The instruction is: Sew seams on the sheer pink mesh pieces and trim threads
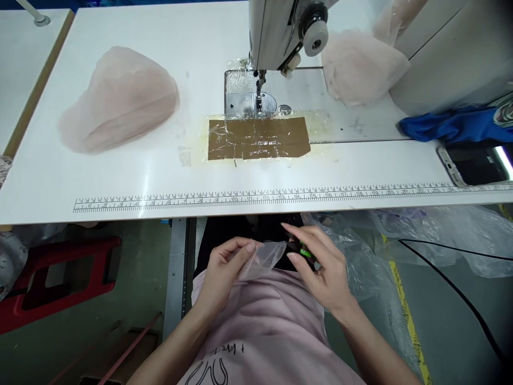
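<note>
My left hand [232, 263] is closed in a pinch on a small piece of sheer pale fabric [262, 262], held above my lap just below the table's front edge. My right hand [323, 262] is at the other end of that fabric, its fingers curled around black-and-green thread snips [304, 250]. The dark end of the snips points left, close to the fabric; whether the blades touch it I cannot tell. Much of the tool is hidden by my fingers.
A sewing machine [276, 37] stands on the white table [120, 176]. Sheer pink fabric lies in a heap on the left [124, 101] and another heap on the right [360, 67]. A phone [476, 164] and blue cloth [449, 125] are at right. A red stool [68, 283] stands below.
</note>
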The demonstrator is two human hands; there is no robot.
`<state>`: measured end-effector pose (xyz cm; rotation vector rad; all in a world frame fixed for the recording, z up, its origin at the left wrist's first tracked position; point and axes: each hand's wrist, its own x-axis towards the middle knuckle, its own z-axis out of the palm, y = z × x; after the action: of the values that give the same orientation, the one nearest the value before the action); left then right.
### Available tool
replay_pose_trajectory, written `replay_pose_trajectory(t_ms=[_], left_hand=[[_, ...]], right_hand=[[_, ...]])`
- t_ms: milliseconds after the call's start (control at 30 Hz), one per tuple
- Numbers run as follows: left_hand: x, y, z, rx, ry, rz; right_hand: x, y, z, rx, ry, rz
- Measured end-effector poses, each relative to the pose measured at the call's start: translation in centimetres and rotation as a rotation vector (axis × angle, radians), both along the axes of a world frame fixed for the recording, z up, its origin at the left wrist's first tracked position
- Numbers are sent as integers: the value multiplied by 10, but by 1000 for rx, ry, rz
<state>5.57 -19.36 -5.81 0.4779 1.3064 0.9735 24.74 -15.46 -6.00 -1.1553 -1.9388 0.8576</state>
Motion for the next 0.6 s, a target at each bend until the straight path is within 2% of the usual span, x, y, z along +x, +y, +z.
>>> replay_pose_trajectory(t_ms=[133,233,600], left_hand=[[1,0,2,-5,-7,-35],[2,-1,0,-18,-37,-31],[3,3,0,-45,-75,-19]], right_hand=[[-7,1,2,209,-222,89],[-9,2,1,277,-310,95],[-8,2,3,279,-309,87]])
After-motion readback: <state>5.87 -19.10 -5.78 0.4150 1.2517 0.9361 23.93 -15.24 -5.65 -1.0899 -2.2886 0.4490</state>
